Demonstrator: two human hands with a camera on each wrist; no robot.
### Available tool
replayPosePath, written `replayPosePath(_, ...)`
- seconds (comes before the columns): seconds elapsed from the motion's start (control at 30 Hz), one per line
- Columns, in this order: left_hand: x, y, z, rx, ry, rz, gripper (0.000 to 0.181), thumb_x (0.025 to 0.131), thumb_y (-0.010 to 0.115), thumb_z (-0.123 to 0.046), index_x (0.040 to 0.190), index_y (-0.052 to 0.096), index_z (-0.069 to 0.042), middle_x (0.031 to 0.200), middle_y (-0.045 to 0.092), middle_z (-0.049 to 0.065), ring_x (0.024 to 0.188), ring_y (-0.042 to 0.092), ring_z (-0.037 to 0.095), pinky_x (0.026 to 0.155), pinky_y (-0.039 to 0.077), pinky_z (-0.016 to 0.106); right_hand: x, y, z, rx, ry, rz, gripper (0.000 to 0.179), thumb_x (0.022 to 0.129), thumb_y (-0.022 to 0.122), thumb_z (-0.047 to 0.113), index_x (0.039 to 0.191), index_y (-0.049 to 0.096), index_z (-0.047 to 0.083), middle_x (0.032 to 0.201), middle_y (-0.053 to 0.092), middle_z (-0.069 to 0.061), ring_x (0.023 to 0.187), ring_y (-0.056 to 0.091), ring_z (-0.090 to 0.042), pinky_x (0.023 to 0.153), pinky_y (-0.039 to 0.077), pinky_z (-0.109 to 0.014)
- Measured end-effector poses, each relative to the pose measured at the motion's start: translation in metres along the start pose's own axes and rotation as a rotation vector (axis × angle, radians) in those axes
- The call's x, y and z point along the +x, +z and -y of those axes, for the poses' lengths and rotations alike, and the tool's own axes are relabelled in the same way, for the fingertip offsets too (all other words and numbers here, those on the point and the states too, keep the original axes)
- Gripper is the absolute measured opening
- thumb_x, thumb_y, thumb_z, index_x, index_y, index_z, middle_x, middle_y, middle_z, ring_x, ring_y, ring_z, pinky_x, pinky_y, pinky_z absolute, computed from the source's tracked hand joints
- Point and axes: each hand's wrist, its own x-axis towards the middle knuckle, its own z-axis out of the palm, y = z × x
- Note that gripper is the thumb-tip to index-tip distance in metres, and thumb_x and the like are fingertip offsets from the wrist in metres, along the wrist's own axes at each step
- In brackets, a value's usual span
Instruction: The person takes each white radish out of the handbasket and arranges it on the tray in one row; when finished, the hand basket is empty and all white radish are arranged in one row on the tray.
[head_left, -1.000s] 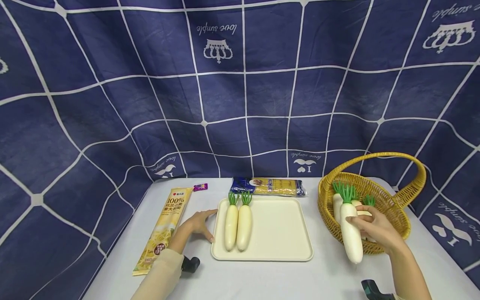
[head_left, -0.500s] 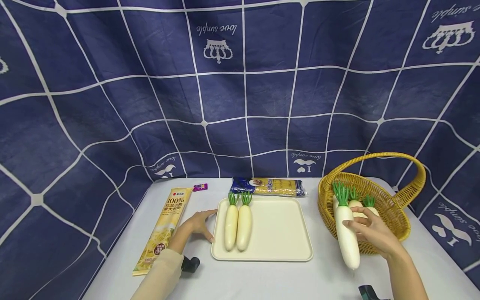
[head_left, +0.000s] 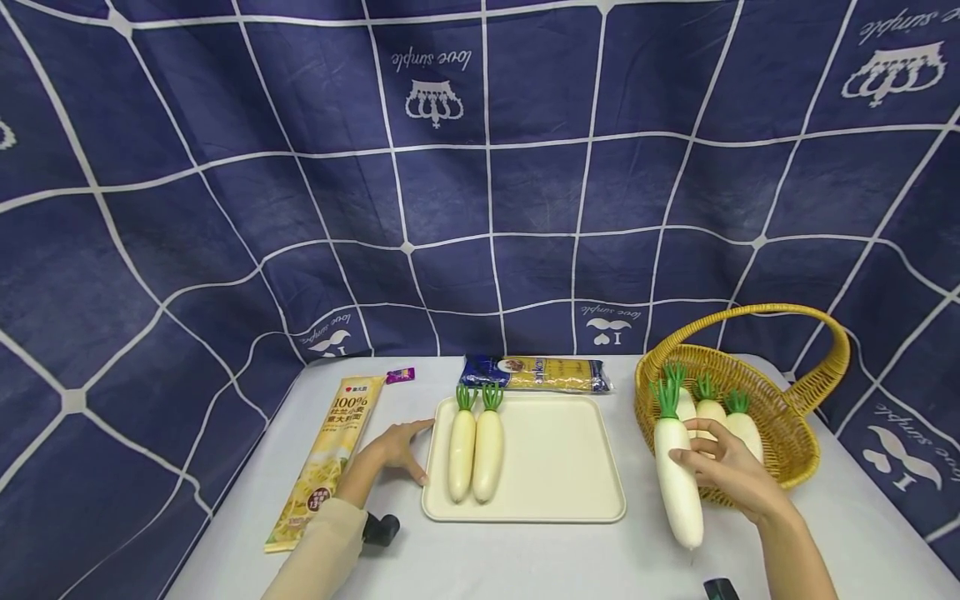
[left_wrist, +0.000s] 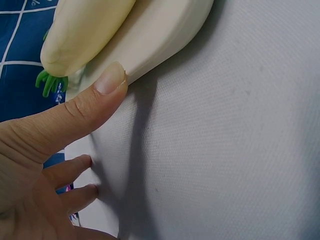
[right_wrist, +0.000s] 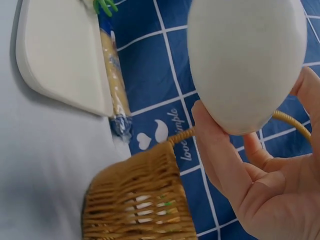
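Radish (head_left: 678, 483), smooth, white and tapering, sits in the right hand (head_left: 738, 477), thumb and fingers clamped on it, right of the round-cornered tray (head_left: 558, 458) and nearer it than earlier. The left hand (head_left: 393, 447), fingers apart, touches the tray's left rim. Two radishes (head_left: 487, 457) lie on the tray, three more radishes (head_left: 746, 432) in the woven basket (head_left: 791, 467) to its right.

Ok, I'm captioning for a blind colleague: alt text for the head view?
A right hand holds a white radish by a wicker basket containing more radishes, while a left hand touches the left edge of a cream tray bearing two radishes. A yellow packet lies left of the tray, a blue-and-gold one behind it.
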Motion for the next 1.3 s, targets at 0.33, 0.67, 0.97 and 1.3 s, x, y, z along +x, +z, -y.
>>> replayPosePath(0.33, -0.002, 0.001, 0.000, -0.019, 0.021, -0.019, 0.102, 0.048, 0.092, -0.016, 0.139, 0.045, -0.007, 0.131, 0.052, 0.025, 0.122, 0.046, 0.044, 0.104, 0.035, 0.058, 0.004, 0.019, 0.001, 0.044, 0.002, 0.046, 0.054, 0.086, 0.065, 0.016, 0.125, 0.032, 0.000, 0.105, 0.056, -0.014, 0.082, 0.058, -0.016, 0.068, 0.053, -0.031)
replayPosePath(0.67, -0.001, 0.002, 0.002, -0.008, 0.016, -0.018, 0.102, 0.048, 0.092, -0.016, 0.139, 0.045, -0.007, 0.131, 0.052, 0.025, 0.121, 0.046, 0.043, 0.104, 0.034, 0.059, 0.014, 0.036, 0.001, 0.075, -0.052, 0.079, 0.052, 0.084, 0.066, 0.013, 0.124, 0.035, -0.002, 0.109, 0.056, -0.019, 0.088, 0.059, -0.018, 0.072, 0.054, -0.033)
replayPosePath(0.97, -0.002, 0.001, 0.000, -0.015, -0.001, -0.009, 0.103, 0.049, 0.092, -0.016, 0.140, 0.045, -0.008, 0.134, 0.050, 0.024, 0.124, 0.043, 0.044, 0.105, 0.032, 0.059, 0.024, 0.048, 0.003, 0.092, -0.052, 0.101, 0.062, 0.083, 0.067, 0.014, 0.130, 0.031, -0.005, 0.115, 0.052, -0.024, 0.092, 0.057, -0.020, 0.074, 0.054, -0.034)
replayPosePath(1.3, -0.002, 0.002, 0.001, -0.013, -0.005, -0.011, 0.103, 0.048, 0.092, -0.017, 0.140, 0.045, -0.008, 0.134, 0.050, 0.024, 0.126, 0.042, 0.045, 0.105, 0.031, 0.060, 0.037, 0.064, 0.005, 0.119, -0.049, 0.095, 0.061, 0.080, 0.069, 0.014, 0.128, 0.036, -0.003, 0.121, 0.047, -0.026, 0.101, 0.053, -0.023, 0.076, 0.053, -0.033)
